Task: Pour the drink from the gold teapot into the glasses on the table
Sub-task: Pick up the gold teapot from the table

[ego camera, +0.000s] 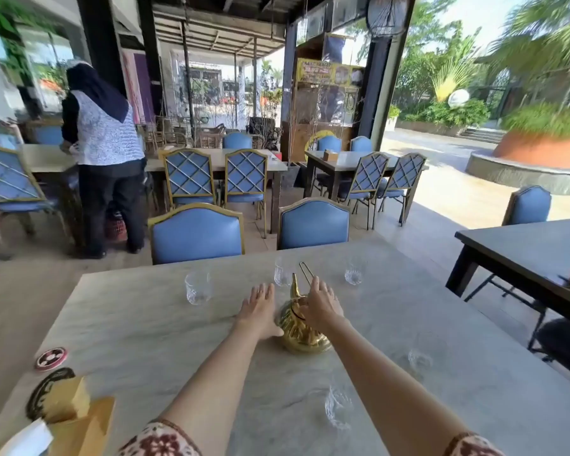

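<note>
Gold teapot (301, 330) stands upright approx mid-table (139, 324), w/ a thin wire handle (306, 273) sticking up at its far side. L hand (259, 311) lies flat on the tabletop just left of the teapot, fingers straight & together, holding nothing; its thumb edge touches the pot's side. R hand (321, 302) sits on top of the teapot, fingers slightly bent, fingertips reaching the wire handle. Can't tell if it actually grips anything, since the hand hides the contact.

Five clear glasses, all upright, none touching the pot:
- far-left glass (198, 287), beyond & left of L hand
- middle glass (282, 273), just behind the teapot's pointed tip
- far-right glass (354, 274)
- near-right glass (420, 360), right of the R forearm
- nearest glass (338, 408), btwn the two forearms

Misc: round red coaster (51, 358) near the left edge, brown box (76, 419) w/ white tissue at the near-left corner. Two blue chairs (196, 235) at the table's far side. Another person (107, 143) stands far left, back turned.
</note>
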